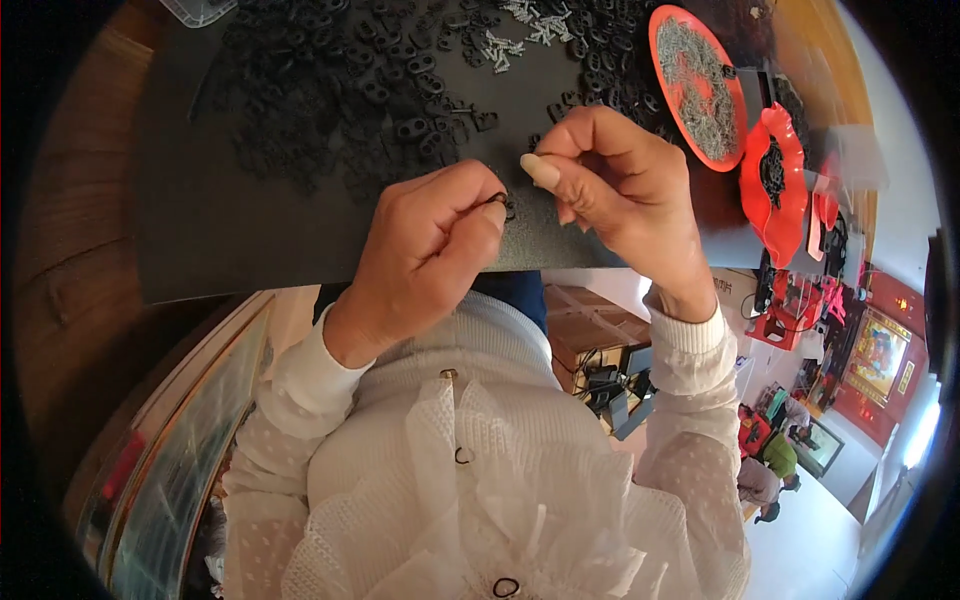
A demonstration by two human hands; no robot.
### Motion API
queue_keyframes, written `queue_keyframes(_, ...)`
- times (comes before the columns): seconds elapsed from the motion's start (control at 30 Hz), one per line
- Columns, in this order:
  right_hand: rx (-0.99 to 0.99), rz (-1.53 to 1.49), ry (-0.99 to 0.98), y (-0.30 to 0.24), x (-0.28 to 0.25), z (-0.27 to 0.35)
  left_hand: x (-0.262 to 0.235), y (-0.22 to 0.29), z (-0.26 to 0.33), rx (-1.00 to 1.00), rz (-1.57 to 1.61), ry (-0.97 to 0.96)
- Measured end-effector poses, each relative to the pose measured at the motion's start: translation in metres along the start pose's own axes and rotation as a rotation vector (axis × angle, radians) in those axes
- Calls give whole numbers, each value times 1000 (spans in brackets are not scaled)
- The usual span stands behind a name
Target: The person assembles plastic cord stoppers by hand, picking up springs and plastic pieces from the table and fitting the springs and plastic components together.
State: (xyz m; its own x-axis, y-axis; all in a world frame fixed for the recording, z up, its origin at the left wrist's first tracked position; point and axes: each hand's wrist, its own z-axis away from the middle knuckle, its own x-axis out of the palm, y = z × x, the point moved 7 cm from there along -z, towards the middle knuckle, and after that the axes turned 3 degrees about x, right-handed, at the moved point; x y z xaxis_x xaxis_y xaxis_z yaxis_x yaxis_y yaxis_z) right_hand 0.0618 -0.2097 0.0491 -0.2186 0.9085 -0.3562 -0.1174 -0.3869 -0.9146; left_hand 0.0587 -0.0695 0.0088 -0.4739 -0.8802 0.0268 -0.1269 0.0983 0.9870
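Above the black tabletop [250,245], the left hand [425,240] pinched one small black part [509,210] — finished or not, unclear; whether the right hand [630,190] gripped anything, I couldn't tell. Apparently left were two-hole black fittings [422,64] beyond counting, two clusters of silver springs [549,27], one filled red oval tray [720,164], one red scalloped dish [786,225].

small black piece [509,208] | mostly hidden, pose unclear | pinched in left grip [425,245]

Matt dark tabletop [200,240]; across its far part, black plastic-looking pieces [412,130] and shiny metal springs [547,28]. Far right, a glossy red plastic plate [722,165] and wavy-rimmed dish [770,225]. Near, a ribbed white cloth top [380,430] with sheer sleeves [690,425].
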Motion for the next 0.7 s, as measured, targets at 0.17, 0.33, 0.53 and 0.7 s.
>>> queue_keyframes(0.17, 18, -133, -2, 7, 8, 5, 2, -6, 2, -72, -6, -47)
queue_keyframes(0.33, 60, -137, -18, 4, 10, 10, 4, -6, 4, -68, -7, -49)
queue_keyframes(0.53, 38, -127, -12, 3, 14, 11, 4, -6, 4, -47, -1, -67)
queue_keyframes(0.7, 43, -103, 27, 5, 10, 11, 5, -6, 4, -39, -24, -78)
